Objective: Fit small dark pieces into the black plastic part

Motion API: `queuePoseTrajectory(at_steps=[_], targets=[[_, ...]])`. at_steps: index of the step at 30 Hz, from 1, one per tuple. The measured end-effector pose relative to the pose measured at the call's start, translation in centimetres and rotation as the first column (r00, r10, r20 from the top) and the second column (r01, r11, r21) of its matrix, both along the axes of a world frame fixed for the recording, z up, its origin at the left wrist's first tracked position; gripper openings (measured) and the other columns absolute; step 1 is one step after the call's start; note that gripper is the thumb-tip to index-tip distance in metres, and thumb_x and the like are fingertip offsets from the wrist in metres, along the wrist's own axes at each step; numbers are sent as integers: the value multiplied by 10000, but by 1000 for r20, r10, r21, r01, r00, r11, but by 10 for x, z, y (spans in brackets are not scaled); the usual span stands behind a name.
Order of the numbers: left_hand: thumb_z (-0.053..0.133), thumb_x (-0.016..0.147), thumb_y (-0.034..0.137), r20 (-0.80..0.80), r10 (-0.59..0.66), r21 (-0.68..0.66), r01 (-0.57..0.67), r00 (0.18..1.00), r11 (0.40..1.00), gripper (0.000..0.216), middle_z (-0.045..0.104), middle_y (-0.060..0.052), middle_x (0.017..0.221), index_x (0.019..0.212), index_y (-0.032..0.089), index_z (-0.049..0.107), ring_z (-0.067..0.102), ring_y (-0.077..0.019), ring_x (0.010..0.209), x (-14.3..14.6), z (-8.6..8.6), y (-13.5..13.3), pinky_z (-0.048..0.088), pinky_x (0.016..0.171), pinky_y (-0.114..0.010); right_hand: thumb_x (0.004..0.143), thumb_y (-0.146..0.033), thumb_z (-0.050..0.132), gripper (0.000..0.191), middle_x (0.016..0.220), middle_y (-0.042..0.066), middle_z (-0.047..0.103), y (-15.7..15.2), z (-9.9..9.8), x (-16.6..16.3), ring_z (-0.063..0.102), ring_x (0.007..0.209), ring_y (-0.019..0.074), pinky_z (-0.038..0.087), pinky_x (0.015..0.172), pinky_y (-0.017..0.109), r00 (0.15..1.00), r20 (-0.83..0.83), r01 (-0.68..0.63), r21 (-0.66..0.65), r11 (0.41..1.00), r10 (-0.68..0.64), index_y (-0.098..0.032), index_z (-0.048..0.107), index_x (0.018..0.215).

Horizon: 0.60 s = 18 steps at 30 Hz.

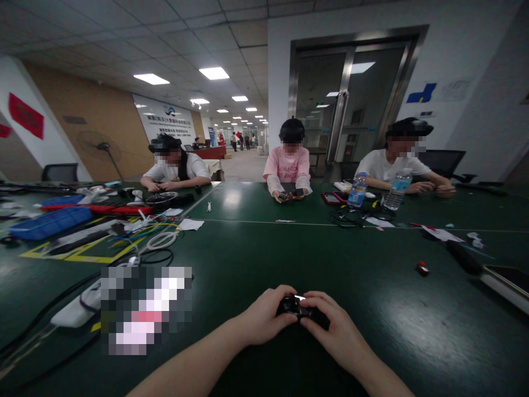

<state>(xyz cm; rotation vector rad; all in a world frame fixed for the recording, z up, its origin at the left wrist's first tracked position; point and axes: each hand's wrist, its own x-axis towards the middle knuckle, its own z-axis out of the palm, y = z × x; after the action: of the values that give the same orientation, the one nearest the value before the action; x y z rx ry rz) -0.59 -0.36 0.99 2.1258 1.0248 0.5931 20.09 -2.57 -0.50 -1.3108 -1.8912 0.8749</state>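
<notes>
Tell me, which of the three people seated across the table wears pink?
The middle person, in a pink long-sleeved top before the glass door; the person at left and the person at right wear white.

Small black shiny device (296, 307), clasped, front-centre

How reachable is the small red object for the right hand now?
Probably yes: only bare table separates the red object from the right hand, though it and the left hand both hold a small black device.
</notes>
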Motion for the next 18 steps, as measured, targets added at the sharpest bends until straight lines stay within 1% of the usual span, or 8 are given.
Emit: queuePoseTrajectory(at_steps=[4,7,11,14,18], targets=[[651,780,228,76,-38,-38,41,996,998,437,561,-52,1094,1168,217,448,548,-209,979,-1,-2,1,450,842,-332,772,-261,597,200,1147,30,556,-2,2,-2,520,1096,238,397,960,400,1000,-20,-2,-2,1000,2,-290,647,963],[649,771,224,91,-51,-34,54,995,998,413,569,-45,1053,1137,207,457,562,-193,929,0,-2,2,464,803,-310,777,-259,587,212,1166,27,547,-2,2,-2,514,1108,235,393,966,400,1000,3,-7,-6,1000,7,-294,643,979],[654,749,225,15,-21,65,20,1000,998,382,564,-45,1040,1097,214,498,541,-205,939,1,-1,2,451,817,-323,774,-264,584,197,1167,15,547,-2,2,-1,509,1108,232,396,956,393,997,71,1,-15,1000,0,-303,646,958],[666,736,232,-39,-22,137,27,999,990,347,564,-42,1025,1053,211,525,529,-207,942,2,1,2,433,832,-328,766,-261,589,187,1147,12,557,-2,3,-1,511,1097,230,392,952,388,992,128,8,-23,1000,-5,-302,649,939],[667,751,246,-89,-9,147,22,996,989,379,575,-41,1046,1102,221,525,520,-213,971,4,2,2,408,865,-344,764,-267,591,188,1134,15,567,-2,4,-1,514,1089,225,395,937,372,987,157,22,-39,999,-15,-294,647,941]])
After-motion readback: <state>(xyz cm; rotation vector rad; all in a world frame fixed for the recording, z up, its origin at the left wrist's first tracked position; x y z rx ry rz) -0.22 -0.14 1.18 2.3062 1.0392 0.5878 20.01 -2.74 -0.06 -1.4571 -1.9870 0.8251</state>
